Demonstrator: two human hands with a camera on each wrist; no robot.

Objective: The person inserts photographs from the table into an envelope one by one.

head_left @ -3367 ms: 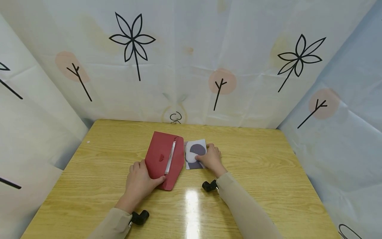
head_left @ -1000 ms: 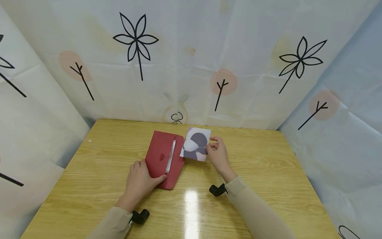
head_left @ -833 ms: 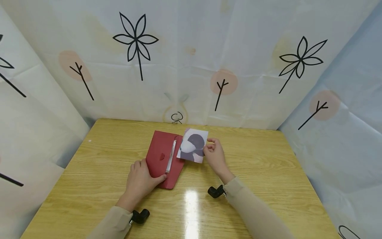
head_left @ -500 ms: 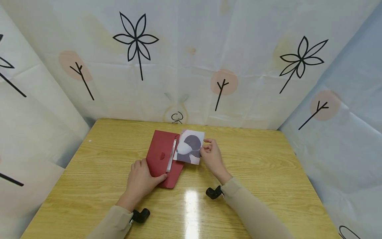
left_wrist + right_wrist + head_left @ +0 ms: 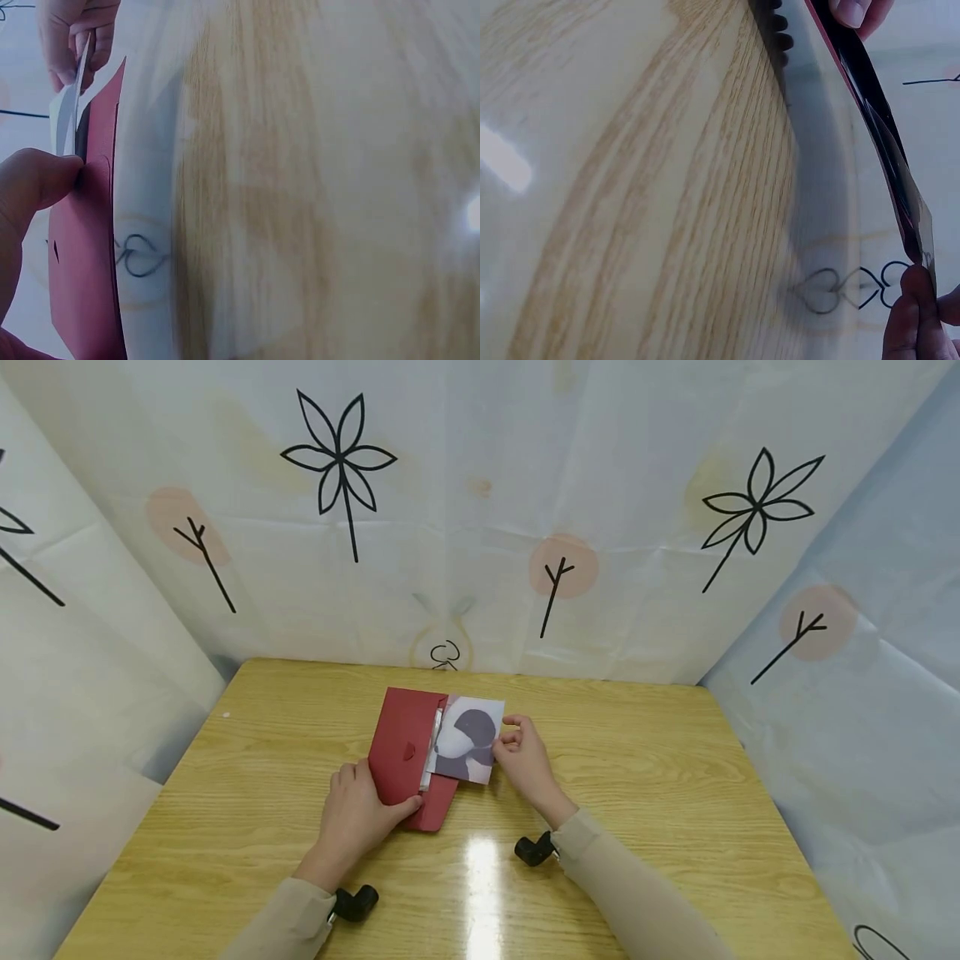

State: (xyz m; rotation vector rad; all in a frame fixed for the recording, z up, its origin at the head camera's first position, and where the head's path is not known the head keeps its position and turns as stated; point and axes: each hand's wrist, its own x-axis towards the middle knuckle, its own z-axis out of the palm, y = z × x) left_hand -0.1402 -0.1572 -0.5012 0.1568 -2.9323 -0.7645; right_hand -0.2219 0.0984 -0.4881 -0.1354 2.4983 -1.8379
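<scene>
A red envelope [image 5: 397,735] lies on the table with its flap folded out to the right and a white edge of something [image 5: 426,781] showing at its mouth. My left hand [image 5: 356,814] grips its near left part, thumb across the front by the mouth. In my right hand [image 5: 528,768], thumb and fingers pinch the right edge of a printed card [image 5: 468,739] in white, grey-purple and pink. The card's left edge is at the envelope's mouth, above the flap; whether it has entered cannot be told. In the right wrist view the card [image 5: 927,229] appears nearly edge-on.
Both hands work on a wooden table [image 5: 637,777], which has a bright glare near its front. A tiny white scrap [image 5: 226,715] lies at the far left. Cloth with drawn flowers [image 5: 450,527] hangs behind and on both sides. A black wrist camera [image 5: 356,903] sits at the left cuff.
My right hand has lifted the card from beside the envelope, then brought it left and down toward me to the mouth. My left hand stays on the envelope.
</scene>
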